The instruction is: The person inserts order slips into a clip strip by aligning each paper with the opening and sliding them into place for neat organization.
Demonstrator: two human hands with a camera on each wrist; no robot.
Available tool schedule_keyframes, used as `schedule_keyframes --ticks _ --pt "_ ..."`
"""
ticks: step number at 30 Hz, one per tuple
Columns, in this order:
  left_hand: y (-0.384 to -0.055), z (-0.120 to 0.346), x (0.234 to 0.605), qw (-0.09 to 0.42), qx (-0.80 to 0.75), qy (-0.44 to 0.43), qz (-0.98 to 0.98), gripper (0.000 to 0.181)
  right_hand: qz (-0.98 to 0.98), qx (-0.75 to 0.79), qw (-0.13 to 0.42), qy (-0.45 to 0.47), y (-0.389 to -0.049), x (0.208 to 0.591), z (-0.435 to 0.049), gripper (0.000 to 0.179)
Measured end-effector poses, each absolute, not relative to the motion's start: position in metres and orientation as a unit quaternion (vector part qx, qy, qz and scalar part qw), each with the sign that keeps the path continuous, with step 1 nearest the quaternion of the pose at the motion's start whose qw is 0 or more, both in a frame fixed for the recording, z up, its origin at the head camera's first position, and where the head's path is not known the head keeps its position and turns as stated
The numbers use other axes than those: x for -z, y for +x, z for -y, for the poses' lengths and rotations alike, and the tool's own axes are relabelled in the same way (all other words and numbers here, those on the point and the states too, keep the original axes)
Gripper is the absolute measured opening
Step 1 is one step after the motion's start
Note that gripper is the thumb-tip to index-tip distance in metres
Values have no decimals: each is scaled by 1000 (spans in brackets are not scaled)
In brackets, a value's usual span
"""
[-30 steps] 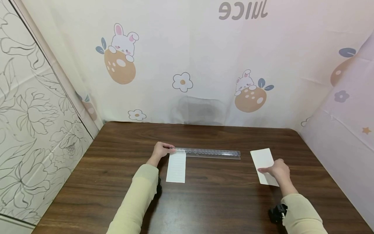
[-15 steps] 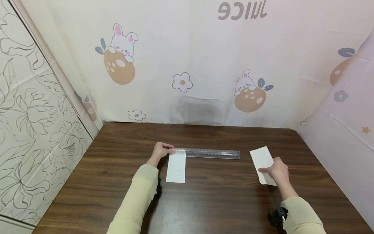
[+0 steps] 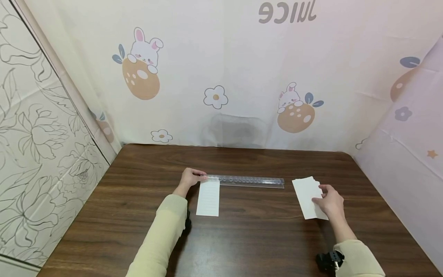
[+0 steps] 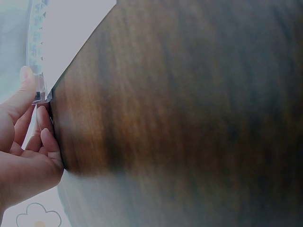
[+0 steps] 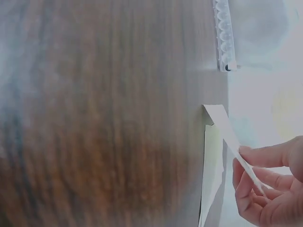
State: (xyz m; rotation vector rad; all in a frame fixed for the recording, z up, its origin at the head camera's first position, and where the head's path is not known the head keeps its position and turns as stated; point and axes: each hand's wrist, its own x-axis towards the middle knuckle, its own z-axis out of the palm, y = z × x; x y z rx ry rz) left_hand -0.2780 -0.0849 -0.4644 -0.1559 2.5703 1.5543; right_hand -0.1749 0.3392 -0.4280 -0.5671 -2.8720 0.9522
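Observation:
My left hand (image 3: 190,178) holds the left end of a clear plastic ruler (image 3: 252,181), thumb over its near side. A row of rounded shapes runs along the ruler. Its left end overlaps the top of a lined white sheet of paper (image 3: 208,198), which lies flat on the table. On the right, my right hand (image 3: 333,201) pinches a white paper sheet (image 5: 230,137) between thumb and fingers. In the right wrist view that sheet is tilted, and another pale sheet (image 5: 212,163) lies below it. The head view shows their top edges offset.
The dark wooden table (image 3: 252,238) has a patterned white curtain (image 3: 187,77) along its back edge. A floral panel (image 3: 45,138) stands to the left. Each wrist wears a black device, such as the right wrist camera (image 3: 328,261).
The right-hand paper has separated into offset sheets, with the visible stack edge shifting left. My right thumb has moved slightly right. The left hand, ruler and lined sheet stay in place.

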Motion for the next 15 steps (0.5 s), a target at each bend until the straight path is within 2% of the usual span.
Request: schedule_keyframes --ticks 7,15 --pt "-279 86 465 70 -515 -57 -853 16 928 -324 51 -176 -168 429 -340 45" --pt "-278 85 464 73 -513 -55 -854 17 914 -353 72 -186 -159 428 -336 45"
